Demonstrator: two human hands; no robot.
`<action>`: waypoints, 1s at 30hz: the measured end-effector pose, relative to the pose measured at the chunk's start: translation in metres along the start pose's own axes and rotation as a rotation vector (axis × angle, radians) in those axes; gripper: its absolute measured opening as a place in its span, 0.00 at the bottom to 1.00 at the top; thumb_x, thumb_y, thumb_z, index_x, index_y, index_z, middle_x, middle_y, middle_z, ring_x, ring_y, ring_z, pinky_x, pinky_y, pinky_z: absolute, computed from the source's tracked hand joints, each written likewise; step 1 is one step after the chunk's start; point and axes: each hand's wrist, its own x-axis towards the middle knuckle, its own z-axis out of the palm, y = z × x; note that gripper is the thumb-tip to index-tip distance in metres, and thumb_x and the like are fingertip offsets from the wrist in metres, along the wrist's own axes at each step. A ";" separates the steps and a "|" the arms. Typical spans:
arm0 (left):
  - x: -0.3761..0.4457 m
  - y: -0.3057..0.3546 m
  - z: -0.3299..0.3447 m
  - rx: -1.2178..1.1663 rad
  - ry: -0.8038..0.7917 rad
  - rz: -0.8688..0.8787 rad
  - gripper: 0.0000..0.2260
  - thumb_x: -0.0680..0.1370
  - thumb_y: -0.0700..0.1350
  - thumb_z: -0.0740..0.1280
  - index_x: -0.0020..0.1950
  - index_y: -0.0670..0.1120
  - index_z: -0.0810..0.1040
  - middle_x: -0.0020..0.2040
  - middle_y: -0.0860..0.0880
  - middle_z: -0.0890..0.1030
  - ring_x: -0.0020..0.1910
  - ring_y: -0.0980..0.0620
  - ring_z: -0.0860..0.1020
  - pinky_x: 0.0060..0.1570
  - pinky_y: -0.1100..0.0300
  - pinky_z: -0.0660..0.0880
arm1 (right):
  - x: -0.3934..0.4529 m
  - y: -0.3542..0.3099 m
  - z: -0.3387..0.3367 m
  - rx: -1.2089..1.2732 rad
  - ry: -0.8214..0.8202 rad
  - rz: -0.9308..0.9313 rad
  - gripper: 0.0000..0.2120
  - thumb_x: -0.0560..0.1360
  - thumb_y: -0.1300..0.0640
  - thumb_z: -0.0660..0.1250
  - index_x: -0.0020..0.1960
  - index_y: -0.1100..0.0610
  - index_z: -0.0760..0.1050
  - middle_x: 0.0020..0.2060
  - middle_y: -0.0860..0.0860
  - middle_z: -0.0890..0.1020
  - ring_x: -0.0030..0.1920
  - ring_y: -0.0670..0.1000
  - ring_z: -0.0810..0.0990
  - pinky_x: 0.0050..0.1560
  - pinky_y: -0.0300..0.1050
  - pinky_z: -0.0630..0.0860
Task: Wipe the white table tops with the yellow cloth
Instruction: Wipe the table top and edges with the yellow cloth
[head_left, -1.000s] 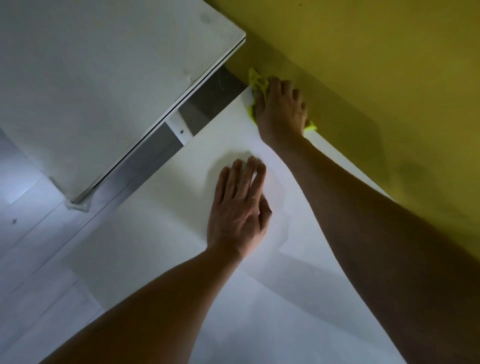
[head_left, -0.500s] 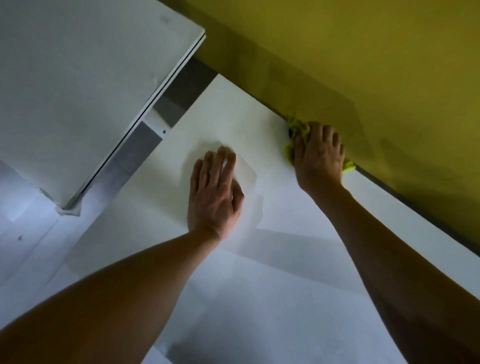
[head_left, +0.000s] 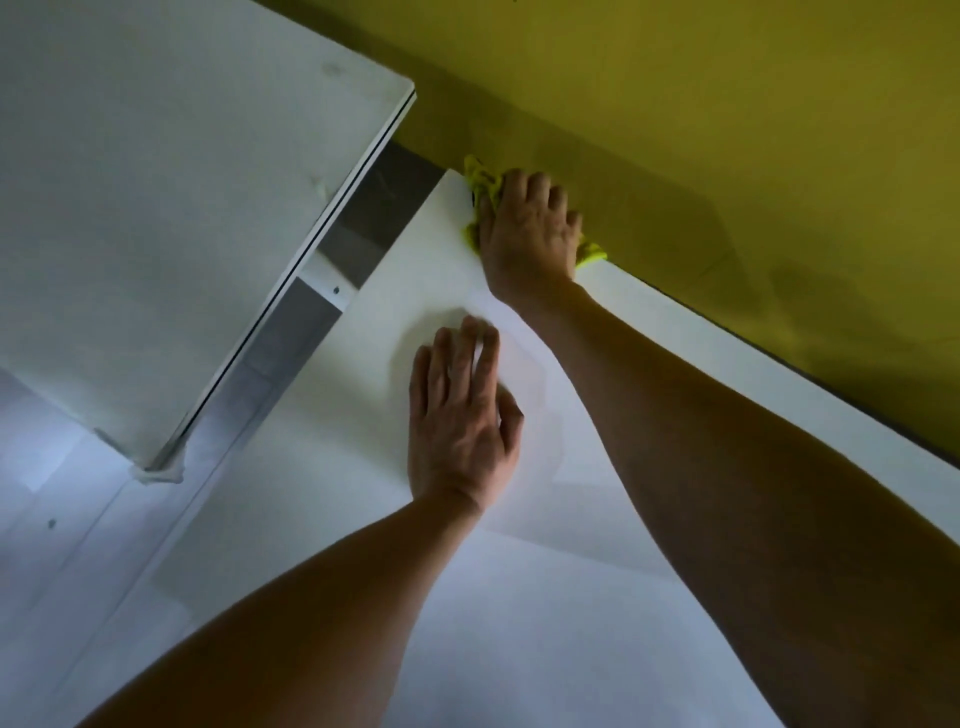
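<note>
My right hand (head_left: 527, 234) lies flat on the yellow cloth (head_left: 480, 179) and presses it against the far left corner of the white table top (head_left: 519, 597), right beside the yellow wall. Most of the cloth is hidden under the palm; bunched bits stick out at the fingertips and at the wrist side. My left hand (head_left: 460, 415) rests flat on the same table top, fingers straight, a little nearer to me and apart from the cloth.
A second white table top (head_left: 156, 208) stands to the left, separated by a narrow gap (head_left: 363, 228) showing grey frame and floor. The yellow wall (head_left: 727, 130) runs along the far edge. Pale floor (head_left: 47, 519) lies at the lower left.
My right hand has slid the cloth left along the wall edge, back to the table's far corner. The left hand stays planted on the table.
</note>
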 end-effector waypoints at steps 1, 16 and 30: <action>0.000 0.000 0.000 -0.002 -0.004 0.002 0.29 0.84 0.50 0.57 0.85 0.44 0.58 0.83 0.41 0.62 0.82 0.40 0.61 0.84 0.46 0.50 | -0.003 0.005 -0.001 0.006 -0.005 -0.006 0.20 0.84 0.44 0.52 0.68 0.57 0.67 0.62 0.57 0.73 0.61 0.59 0.72 0.61 0.56 0.68; 0.000 0.000 0.001 -0.036 0.002 -0.001 0.29 0.83 0.50 0.57 0.84 0.44 0.61 0.83 0.40 0.61 0.82 0.37 0.59 0.82 0.41 0.53 | -0.120 0.159 -0.044 -0.053 0.130 0.281 0.21 0.83 0.45 0.53 0.65 0.60 0.70 0.60 0.61 0.75 0.59 0.63 0.74 0.57 0.58 0.68; -0.002 -0.001 -0.001 -0.027 0.041 0.031 0.29 0.82 0.51 0.55 0.83 0.44 0.62 0.82 0.40 0.63 0.81 0.35 0.61 0.81 0.41 0.54 | -0.089 0.114 -0.029 -0.002 0.073 0.186 0.23 0.81 0.42 0.51 0.67 0.55 0.69 0.61 0.56 0.75 0.61 0.58 0.73 0.59 0.54 0.67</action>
